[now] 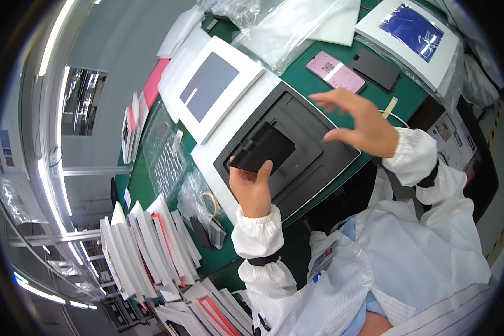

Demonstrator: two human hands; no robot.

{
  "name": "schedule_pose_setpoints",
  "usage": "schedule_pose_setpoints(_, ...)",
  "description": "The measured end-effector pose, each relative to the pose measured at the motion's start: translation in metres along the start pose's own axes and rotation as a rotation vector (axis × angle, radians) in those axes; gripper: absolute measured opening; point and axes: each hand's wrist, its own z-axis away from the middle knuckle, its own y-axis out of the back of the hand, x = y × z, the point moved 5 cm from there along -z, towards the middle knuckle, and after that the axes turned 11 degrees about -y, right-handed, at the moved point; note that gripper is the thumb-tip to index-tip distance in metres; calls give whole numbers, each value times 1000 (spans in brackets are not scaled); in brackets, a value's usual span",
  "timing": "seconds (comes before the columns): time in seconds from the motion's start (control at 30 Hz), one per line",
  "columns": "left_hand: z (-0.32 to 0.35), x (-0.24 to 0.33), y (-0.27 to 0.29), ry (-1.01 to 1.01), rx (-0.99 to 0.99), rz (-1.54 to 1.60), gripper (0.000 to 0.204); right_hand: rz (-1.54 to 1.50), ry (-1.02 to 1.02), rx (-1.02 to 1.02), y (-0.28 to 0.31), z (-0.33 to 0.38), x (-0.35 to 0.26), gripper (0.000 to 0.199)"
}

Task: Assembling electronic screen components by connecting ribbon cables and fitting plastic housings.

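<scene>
My left hand [252, 190] is closed on a black rectangular plastic part [266, 147], with the thumb on its near edge. I hold it over a black panel [305, 185] with a recessed middle, which lies on the workbench with a white border along its far side. My right hand [369, 124] is held above the panel's right edge, fingers and thumb spread apart, with nothing in it. Beyond the panel lies a white-framed unit [215, 84] with a grey screen.
A pink-screened phone [336, 71] and a flat dark plate [376, 70] lie on the green bench. At the far right is a white frame with a blue screen [413, 32]. Bagged small parts [169, 165] and upright white panels [145, 246] stand left.
</scene>
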Motion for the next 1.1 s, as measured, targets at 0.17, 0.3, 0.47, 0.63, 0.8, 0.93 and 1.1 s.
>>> schedule_pose_setpoints(0.17, 8, 9, -7, -172, -160, -238, 14, 81, 250, -303, -54, -13, -33, 69)
schedule_pose_setpoints(0.3, 7, 21, 1, -339, 17, -413, 18, -154, -94, -201, -74, -17, -29, 73)
schedule_pose_setpoints(0.47, 18, 39, 3, -682, 77, -811, 27, -882, -730, -537, -120, -18, -36, 38)
schedule_pose_setpoints(0.63, 39, 54, 33, -505, -18, -772, 37, -639, -748, -571, -118, -46, 4, 30)
schedule_pose_setpoints(0.8, 86, 34, 95, -298, 327, -656, 36, -325, -432, -636, -94, -101, 9, 34)
schedule_pose_setpoints(0.93, 113, 14, 121, -49, 554, -202, 39, -6, -303, -790, -116, -117, -7, 38)
schedule_pose_setpoints(1.1, 120, 3, 131, 72, 620, 630, 59, 332, -70, -886, -138, -116, -3, 38)
